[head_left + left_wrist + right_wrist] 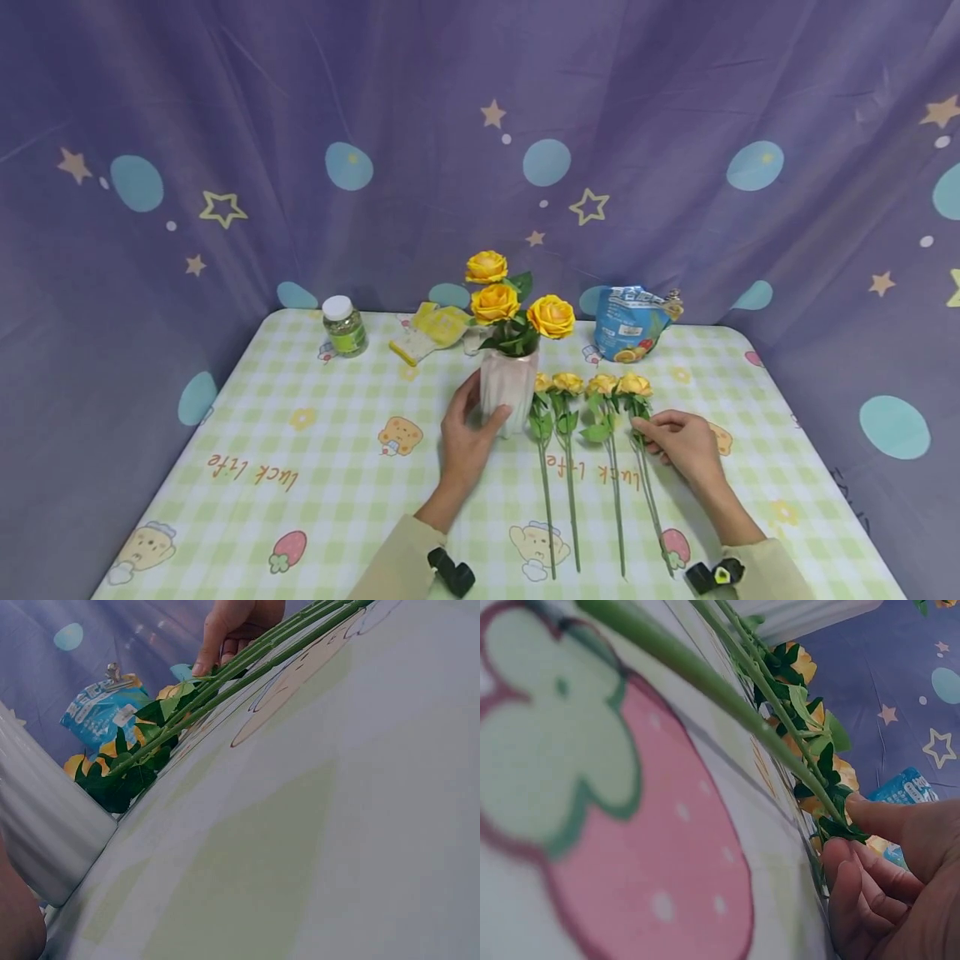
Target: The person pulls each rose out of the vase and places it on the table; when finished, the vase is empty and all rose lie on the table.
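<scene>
A white ribbed vase (508, 387) stands on the table with three yellow roses (495, 303) in it. My left hand (467, 433) grips the vase from its left side, thumb across the front. To the right of the vase, several yellow artificial roses (567, 383) lie side by side, blooms toward the back and long green stems (573, 508) toward me. The rightmost rose (634, 384) is pinched just below its bloom between thumb and fingers of my right hand (686, 446). In the right wrist view its stem (727, 705) slants up from the tablecloth.
At the back left stands a jar (345, 327) with a white lid. Yellow-and-white gloves (435, 330) lie behind the vase. A blue pouch (628, 325) closed with a metal clip stands at the back right. A purple curtain (420, 100) hangs behind the checked tablecloth (337, 500).
</scene>
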Available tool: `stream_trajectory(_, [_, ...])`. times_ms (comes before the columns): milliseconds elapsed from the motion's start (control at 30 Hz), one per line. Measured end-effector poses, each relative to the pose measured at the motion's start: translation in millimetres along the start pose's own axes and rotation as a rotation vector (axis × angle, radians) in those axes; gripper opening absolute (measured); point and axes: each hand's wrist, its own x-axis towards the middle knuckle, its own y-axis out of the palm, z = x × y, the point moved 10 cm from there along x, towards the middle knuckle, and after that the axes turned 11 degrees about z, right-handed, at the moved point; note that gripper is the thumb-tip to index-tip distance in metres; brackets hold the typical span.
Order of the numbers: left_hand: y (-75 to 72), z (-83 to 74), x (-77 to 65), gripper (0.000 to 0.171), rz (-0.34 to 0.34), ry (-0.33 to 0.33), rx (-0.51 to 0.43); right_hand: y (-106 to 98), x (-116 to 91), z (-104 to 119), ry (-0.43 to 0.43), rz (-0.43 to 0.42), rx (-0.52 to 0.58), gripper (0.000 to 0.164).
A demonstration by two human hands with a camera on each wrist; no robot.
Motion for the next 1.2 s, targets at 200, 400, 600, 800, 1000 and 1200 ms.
stream_trajectory(200, [0.8,-1.0,-0.2,0.071,0.006,-0.005,-0.006,-16.4,-5.6,12.9,-0.079,-0.085,-0.075,0.038])
stream_trajectory(400, [0.9,-1.1,0.1,0.071,0.008,-0.017,-0.003,-32.2,-18.3,34.3,-0.175,-0.203,-0.087,0.032])
stream_trajectory(600, [0.3,-3.1,-0.2,0.070,0.002,-0.004,0.006,-33.2,-30.3,52.0,-0.223,-0.248,-0.015,0.027])
stream_trajectory(800, [0.0,-3.2,0.8,0.070,0.001,-0.011,0.007,-23.3,-46.5,80.3,-0.404,-0.280,0.123,0.017])
stream_trajectory(1000, [0.4,-2.0,-0.1,0.071,0.003,-0.013,-0.001,-3.3,-58.8,108.3,-0.529,-0.264,0.246,0.014])
stream_trajectory(1200, [0.8,-1.4,-0.4,0.070,0.005,-0.009,-0.019,17.0,-65.7,134.1,-0.599,-0.212,0.322,0.010])
